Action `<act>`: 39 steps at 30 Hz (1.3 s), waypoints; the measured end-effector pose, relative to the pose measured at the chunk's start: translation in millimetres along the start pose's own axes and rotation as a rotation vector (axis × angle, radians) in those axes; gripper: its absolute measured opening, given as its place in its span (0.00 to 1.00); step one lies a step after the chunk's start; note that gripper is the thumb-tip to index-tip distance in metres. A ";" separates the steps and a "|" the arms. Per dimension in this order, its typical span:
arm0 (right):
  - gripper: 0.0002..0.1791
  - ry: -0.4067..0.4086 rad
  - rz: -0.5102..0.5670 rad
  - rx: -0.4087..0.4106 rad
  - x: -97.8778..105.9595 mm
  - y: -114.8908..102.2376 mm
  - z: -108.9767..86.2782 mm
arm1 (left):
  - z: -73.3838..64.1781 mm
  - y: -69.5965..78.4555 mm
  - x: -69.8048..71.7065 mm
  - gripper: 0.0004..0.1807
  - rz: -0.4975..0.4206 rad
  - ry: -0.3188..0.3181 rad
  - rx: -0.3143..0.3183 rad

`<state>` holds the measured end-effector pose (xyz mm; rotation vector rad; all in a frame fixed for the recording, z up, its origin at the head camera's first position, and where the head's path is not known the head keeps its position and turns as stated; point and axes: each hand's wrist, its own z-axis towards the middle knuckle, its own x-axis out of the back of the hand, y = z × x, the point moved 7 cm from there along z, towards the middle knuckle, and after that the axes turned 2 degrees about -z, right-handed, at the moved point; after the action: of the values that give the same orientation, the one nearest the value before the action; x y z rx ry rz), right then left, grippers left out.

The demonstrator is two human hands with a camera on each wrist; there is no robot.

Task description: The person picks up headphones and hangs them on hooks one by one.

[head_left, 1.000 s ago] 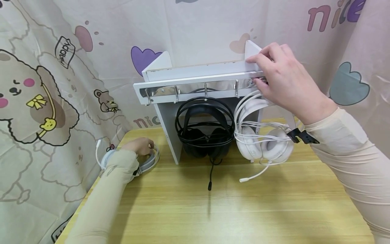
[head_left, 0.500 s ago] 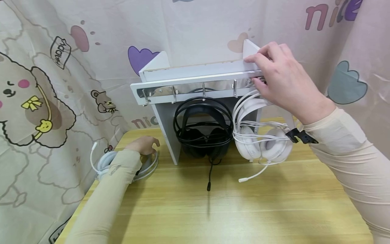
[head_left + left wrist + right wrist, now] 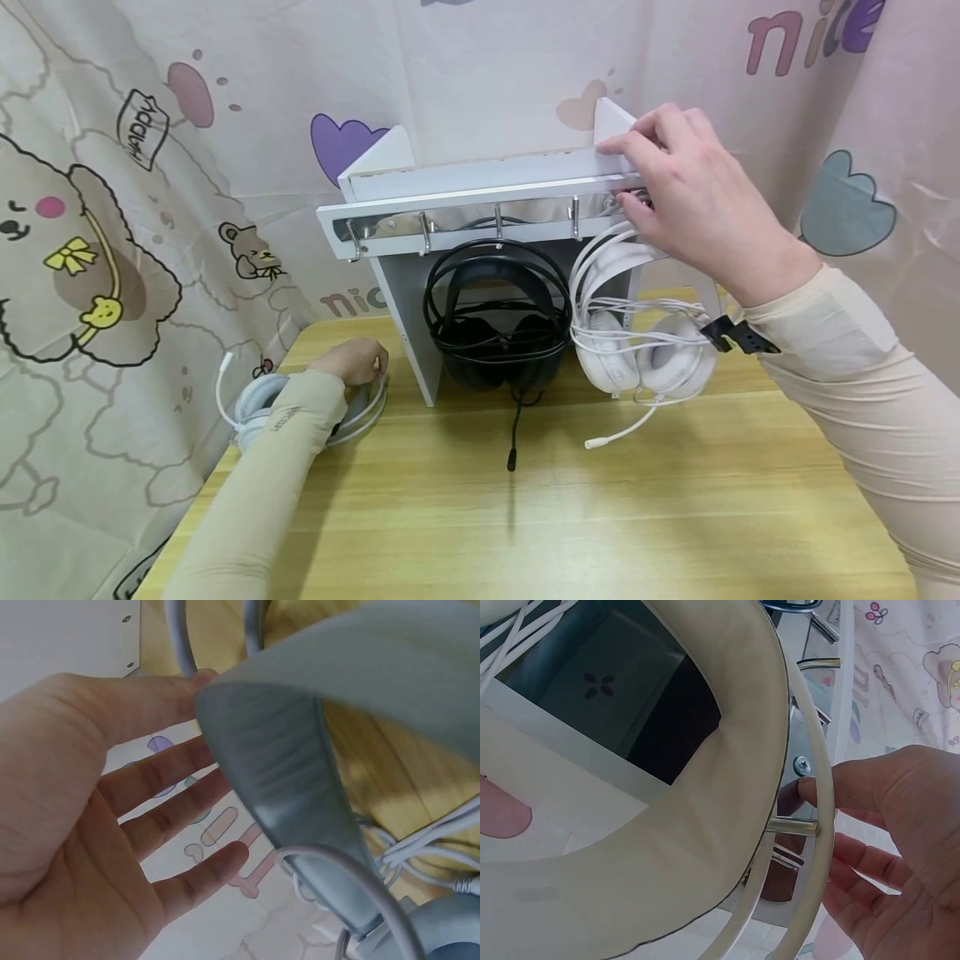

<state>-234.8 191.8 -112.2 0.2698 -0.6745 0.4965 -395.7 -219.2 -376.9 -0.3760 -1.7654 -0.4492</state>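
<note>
At the table's left side lies a pale headset [image 3: 258, 396] with a thin white microphone arm. My left hand [image 3: 351, 361] holds its headband [image 3: 277, 772] near the top; the band hides the fingertips. Over at the white shelf rack [image 3: 405, 183], my right hand [image 3: 690, 175] grips the right end of the front hook rail, thumb in front and fingers over the top. Beneath that hand hangs a white headset [image 3: 611, 358] with its cable looped around it. A black headset [image 3: 504, 268] with coiled cable hangs from a middle hook.
Several metal hooks [image 3: 425, 233] line the rail; the two leftmost carry nothing. The rack stands at the back of the wooden table [image 3: 570, 517]. A printed curtain [image 3: 487, 75] hangs behind and at the left.
The left headset shifted slightly left. My left fingers loosened and spread half a second ago, then curled in on the headband. My right hand stays on the rack; the head view drifted slightly.
</note>
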 end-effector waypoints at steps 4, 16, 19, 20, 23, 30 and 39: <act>0.24 0.005 0.003 0.004 0.0 -0.2 -0.3 | -3.7 2.5 3.6 0.10 0.004 0.017 -0.046; 0.24 -0.001 0.009 -0.004 -1.1 -1.5 -0.1 | -19.8 -9.2 17.7 0.09 -0.015 0.037 -0.037; 0.24 0.003 0.010 0.000 -0.8 -1.7 -0.5 | -24.5 -7.9 25.1 0.07 -0.005 0.049 -0.056; 0.24 0.004 0.009 -0.001 -0.6 -1.6 -0.6 | -25.9 -7.5 27.4 0.06 0.001 0.058 -0.063; 0.24 0.003 0.010 -0.003 -0.8 -1.7 -0.7 | -30.1 -6.3 33.6 0.06 0.031 0.086 -0.081; 0.25 -0.002 0.018 -0.011 -1.6 -1.3 -0.8 | -40.9 -8.6 47.1 0.07 0.054 0.151 -0.050; 0.26 -0.004 0.011 -0.020 -1.4 -0.3 0.0 | -46.6 -14.9 54.6 0.04 0.023 0.148 -0.011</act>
<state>-235.6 191.0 -113.2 0.2481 -0.6854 0.4997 -376.0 -254.1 -315.5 -0.3607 -1.6145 -0.4590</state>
